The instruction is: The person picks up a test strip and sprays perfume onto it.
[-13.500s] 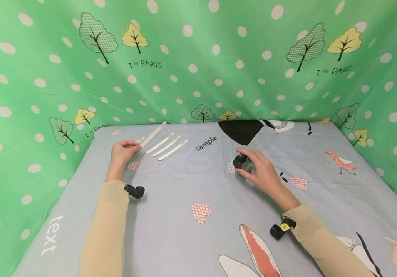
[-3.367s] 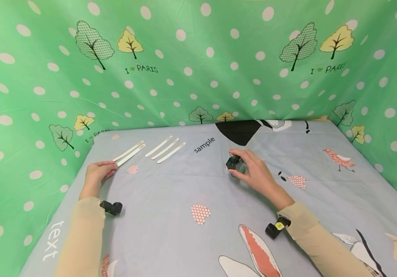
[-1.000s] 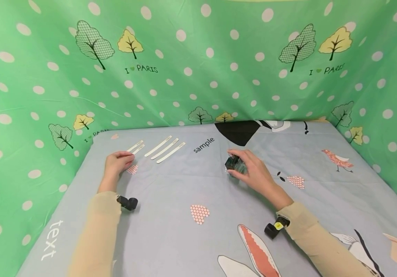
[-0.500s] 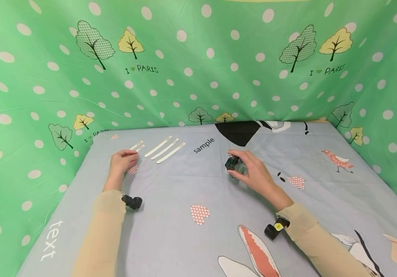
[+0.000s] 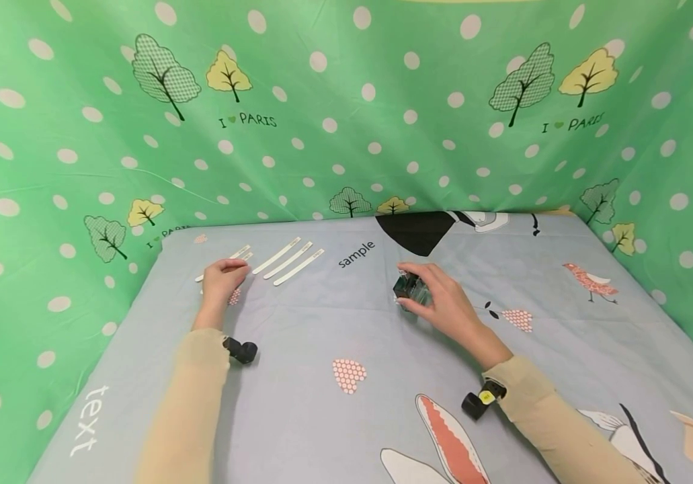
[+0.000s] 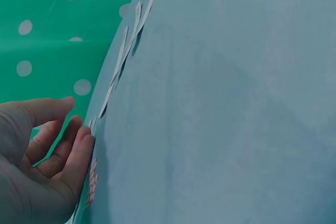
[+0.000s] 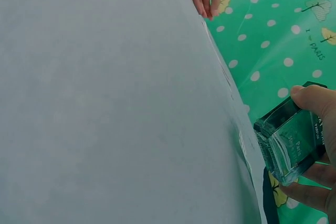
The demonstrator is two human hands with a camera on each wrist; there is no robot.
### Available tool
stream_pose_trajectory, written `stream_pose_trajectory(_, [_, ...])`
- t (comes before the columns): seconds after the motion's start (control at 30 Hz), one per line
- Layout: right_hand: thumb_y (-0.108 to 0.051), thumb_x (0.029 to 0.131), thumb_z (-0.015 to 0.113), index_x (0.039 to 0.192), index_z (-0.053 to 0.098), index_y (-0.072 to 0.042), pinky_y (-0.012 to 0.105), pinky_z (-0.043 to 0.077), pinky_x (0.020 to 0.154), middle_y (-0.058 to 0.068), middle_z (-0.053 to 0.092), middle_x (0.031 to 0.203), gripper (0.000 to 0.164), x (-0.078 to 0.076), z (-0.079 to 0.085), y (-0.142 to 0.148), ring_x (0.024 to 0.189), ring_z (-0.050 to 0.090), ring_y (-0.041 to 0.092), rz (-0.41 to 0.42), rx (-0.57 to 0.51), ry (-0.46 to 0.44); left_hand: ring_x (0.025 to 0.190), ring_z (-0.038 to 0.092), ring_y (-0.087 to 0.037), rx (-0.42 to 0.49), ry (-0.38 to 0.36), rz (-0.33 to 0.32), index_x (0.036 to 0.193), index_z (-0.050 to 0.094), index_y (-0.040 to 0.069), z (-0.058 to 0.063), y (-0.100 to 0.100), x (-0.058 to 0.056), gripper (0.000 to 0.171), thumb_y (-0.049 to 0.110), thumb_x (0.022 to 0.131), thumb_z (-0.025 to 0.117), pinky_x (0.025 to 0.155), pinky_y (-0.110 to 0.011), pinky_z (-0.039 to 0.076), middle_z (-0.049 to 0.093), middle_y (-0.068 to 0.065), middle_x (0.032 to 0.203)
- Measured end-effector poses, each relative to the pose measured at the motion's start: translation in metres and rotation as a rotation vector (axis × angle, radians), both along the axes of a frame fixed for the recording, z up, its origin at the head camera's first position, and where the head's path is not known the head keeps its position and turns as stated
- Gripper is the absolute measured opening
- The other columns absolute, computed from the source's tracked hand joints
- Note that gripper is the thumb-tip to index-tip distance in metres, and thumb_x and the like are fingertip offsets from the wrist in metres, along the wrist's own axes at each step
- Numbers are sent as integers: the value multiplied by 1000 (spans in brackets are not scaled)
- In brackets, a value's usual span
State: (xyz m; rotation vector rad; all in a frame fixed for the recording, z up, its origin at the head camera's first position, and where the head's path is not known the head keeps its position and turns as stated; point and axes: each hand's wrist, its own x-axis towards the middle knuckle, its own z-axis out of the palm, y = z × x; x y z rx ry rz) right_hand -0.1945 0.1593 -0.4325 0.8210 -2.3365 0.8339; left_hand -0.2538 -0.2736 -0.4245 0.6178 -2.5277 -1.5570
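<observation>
My right hand grips a dark-capped glass perfume bottle above the right middle of the cloth. In the right wrist view the clear bottle is tilted, with the thumb on one side and fingers on the other. My left hand hovers over two white paper scent strips, hiding much of them. In the left wrist view the thumb stands apart from the loosely bent fingers, with nothing between them. Just right of that hand, three more white strips lie slanting side by side.
A grey-blue printed cloth covers the table. Green dotted curtains hang behind it and at both sides. The hearts, bird, rabbit ears and lettering are flat prints on the cloth.
The strip my left hand held up earlier now lies beside another on the left. Lately that hand moved right along the pair and came off it. The right hand keeps the perfume bottle nearly still.
</observation>
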Motion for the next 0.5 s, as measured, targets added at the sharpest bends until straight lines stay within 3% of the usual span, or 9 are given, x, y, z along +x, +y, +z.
stream_pose_trajectory(0.13, [-23,78,86,137,55,-19,43,58,90,6,64,124,67,0,0,1,114,63,24,-2,3,-10,75,58,0,-36,2,16,119,68,3,-3,4,-1,32,18,91,72,63,-9,47,70,-8,104])
stream_pose_trajectory(0.5, [-23,79,85,138,55,-19,44,58,90,7,64,124,67,0,1,-1,113,63,25,-3,10,-15,66,55,2,-123,26,65,109,73,3,-11,11,-3,28,16,85,79,60,-12,44,75,-14,102])
